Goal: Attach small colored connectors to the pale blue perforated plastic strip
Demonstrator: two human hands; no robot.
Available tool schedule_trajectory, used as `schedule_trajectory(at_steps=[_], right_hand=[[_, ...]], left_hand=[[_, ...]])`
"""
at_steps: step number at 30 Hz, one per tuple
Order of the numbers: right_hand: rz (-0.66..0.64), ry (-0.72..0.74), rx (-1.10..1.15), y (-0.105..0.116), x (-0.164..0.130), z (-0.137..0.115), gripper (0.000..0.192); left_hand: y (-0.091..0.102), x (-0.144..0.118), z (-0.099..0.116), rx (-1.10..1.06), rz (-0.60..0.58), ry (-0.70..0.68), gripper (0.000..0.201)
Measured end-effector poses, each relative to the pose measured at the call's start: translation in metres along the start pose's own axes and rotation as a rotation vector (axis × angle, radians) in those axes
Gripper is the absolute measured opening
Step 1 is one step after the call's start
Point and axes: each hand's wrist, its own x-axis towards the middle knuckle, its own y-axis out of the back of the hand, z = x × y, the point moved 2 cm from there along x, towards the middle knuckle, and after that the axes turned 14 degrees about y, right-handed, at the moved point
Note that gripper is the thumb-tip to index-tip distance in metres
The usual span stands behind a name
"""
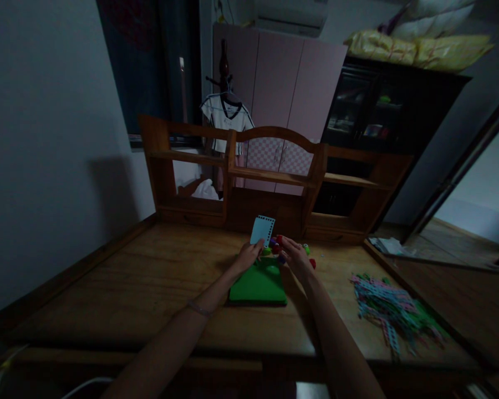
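With our left hand (250, 255) we pinch pale blue cards (261, 230), punched along the edge, above the far end of a green board (258, 287) on the wooden worktop (170, 266). Our right hand (296, 257) curves over small red, purple and green pieces (276, 250); we cannot tell whether it grips one. Multicoloured strips (393, 307) lie heaped to our right.

Dim scene as I view it remotely: a soft shadow marks the wall (112, 183) left of the desk (149, 277); the cabinet (424, 108) behind the desk sinks toward black; coloured strips (385, 299) on its right side blur; wide-angle stretch slants outer edges.
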Motion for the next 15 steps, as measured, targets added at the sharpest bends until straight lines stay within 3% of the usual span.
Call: schedule_trajectory(at_steps=[15], right_hand=[[-0.001,-0.098,-0.08,-0.0021,0.0013,0.0092,0.031]], left_hand=[[0.0009,-0.006,0.0075,0.112,0.017,-0.05,0.05]])
